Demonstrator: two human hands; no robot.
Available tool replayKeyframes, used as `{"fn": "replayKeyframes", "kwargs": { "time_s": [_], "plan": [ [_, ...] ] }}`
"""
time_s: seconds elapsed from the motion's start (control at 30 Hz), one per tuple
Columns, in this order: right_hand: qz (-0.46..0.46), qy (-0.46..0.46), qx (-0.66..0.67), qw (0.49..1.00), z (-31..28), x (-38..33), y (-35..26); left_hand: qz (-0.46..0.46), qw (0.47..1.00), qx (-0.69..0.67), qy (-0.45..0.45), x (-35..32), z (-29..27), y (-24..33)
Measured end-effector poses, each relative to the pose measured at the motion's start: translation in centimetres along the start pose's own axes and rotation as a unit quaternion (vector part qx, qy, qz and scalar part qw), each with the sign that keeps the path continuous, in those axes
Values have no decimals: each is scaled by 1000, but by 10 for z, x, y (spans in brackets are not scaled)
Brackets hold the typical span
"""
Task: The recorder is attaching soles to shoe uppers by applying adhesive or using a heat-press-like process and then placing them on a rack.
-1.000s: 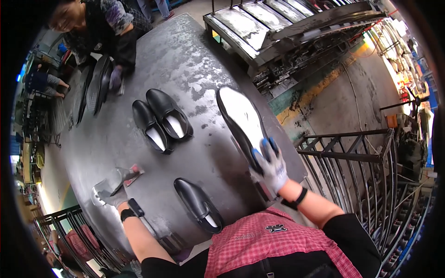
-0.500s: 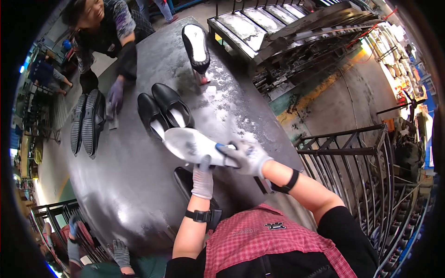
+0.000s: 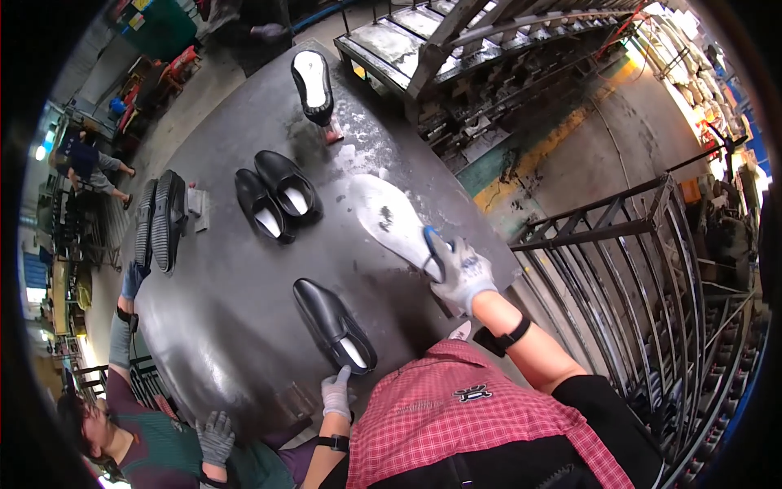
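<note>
My right hand point(image 3: 464, 273), in a pale glove with blue fingertips, is closed around the narrow end of a white insole-shaped piece point(image 3: 389, 218). The piece has dark smudges on its face and is held over the right side of the metal table. My left hand point(image 3: 336, 395), also gloved, is at the heel of a single black slip-on shoe point(image 3: 326, 322) near the table's front edge. Its fingers meet the heel and are partly hidden. The shoe stands upright, with white lining showing inside.
A pair of black shoes point(image 3: 275, 196) stands mid-table. Another pair point(image 3: 161, 220) shows ridged soles at left, beside a small block point(image 3: 198, 208). A white-soled shoe sits upside down on a stand point(image 3: 313, 85). Metal racks point(image 3: 603, 212) flank the right. A co-worker's gloved hand point(image 3: 216, 438) is at lower left.
My left hand has left the white piece and moved down to the single shoe's heel. My right hand has swung the piece rightward. The person across the table has moved out of view.
</note>
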State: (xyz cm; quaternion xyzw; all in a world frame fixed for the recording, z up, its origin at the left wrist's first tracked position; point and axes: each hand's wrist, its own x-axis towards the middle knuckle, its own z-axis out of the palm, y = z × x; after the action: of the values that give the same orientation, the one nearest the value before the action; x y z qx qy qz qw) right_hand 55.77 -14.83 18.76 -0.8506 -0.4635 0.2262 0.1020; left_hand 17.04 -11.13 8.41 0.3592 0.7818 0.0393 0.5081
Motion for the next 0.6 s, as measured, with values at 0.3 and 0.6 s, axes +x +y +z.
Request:
{"fn": "replayKeyframes", "kwargs": {
  "time_s": [0.3,0.6],
  "plan": [
    [25,-50,14,998,0,-27,-3,-328,829,-370,-260,50,32,-56],
    [-71,59,233,968,68,-127,109,78,931,-302,-191,-49,40,93]
  ]
}}
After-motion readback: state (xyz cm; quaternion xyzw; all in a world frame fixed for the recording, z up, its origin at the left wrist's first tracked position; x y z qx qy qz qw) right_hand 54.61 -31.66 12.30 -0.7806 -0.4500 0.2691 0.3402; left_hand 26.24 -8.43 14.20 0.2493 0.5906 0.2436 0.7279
